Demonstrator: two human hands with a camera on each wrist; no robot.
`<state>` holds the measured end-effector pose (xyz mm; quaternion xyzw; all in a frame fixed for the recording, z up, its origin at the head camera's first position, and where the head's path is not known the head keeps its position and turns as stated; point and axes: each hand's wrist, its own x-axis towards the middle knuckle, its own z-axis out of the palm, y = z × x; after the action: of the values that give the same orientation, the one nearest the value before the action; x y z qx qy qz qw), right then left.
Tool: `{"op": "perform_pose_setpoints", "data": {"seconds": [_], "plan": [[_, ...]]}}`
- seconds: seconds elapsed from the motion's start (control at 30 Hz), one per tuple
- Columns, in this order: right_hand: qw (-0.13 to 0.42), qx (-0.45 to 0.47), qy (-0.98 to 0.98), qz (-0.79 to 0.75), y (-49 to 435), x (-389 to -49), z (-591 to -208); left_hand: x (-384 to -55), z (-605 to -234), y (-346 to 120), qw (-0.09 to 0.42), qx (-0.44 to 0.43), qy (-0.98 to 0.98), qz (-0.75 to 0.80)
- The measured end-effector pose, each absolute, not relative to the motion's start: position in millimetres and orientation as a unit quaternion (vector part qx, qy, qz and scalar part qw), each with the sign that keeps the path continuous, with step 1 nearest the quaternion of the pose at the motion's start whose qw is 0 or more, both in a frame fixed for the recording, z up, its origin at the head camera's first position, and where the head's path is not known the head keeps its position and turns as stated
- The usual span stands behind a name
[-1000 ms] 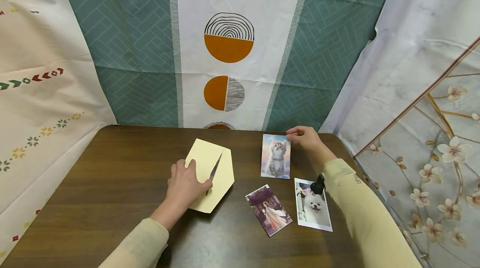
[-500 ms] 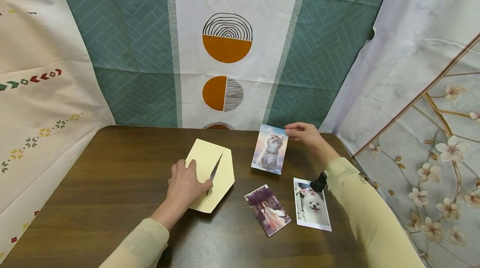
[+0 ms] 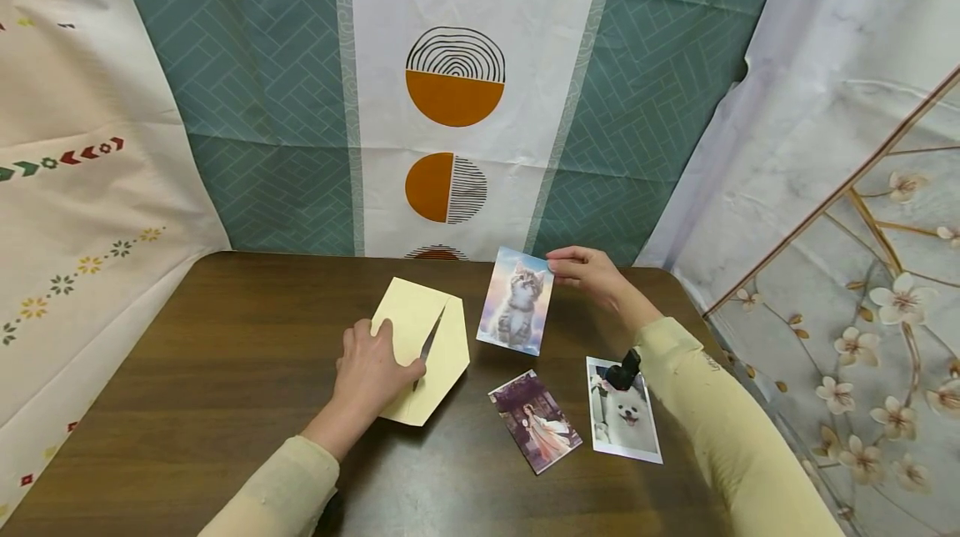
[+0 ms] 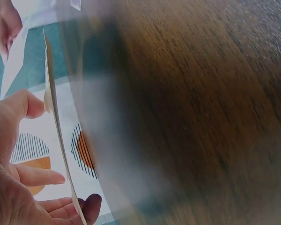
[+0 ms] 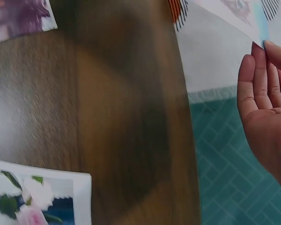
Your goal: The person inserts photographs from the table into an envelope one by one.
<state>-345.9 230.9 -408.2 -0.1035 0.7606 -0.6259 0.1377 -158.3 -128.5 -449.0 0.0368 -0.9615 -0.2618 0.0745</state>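
Observation:
My left hand (image 3: 369,378) holds a cream paper envelope (image 3: 411,324) by its left side, thumb at the mouth, which gapes in a dark slit. In the left wrist view the envelope (image 4: 56,115) appears edge-on between thumb and fingers, raised off the tabletop. My right hand (image 3: 588,274) pinches a kitten photo card (image 3: 516,303) at its upper right corner. The card hangs tilted over the table, to the right of the envelope. Thumb and index finger grip its corner in the right wrist view, the other fingers of that hand (image 5: 269,108) extended.
On the brown wooden table (image 3: 247,353) lie a photo card of a figure in a flowing robe (image 3: 536,424) and a white-bordered photo of a white dog (image 3: 626,416). Patterned curtains (image 3: 285,103) stand behind the table and along both sides.
My right hand has lifted the kitten photo card, tilted it and carried it left toward the envelope. The left hand and envelope stay in place.

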Motion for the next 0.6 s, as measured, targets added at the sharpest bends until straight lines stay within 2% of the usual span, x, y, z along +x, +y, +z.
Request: {"op": "perform_pose_setpoints", "data": {"seconds": [0.6], "plan": [[0.224,-0.120,0.744,-0.618,172,-328,-444,-159,-444,-126,0.080,0.037,-0.958,-0.271]]}}
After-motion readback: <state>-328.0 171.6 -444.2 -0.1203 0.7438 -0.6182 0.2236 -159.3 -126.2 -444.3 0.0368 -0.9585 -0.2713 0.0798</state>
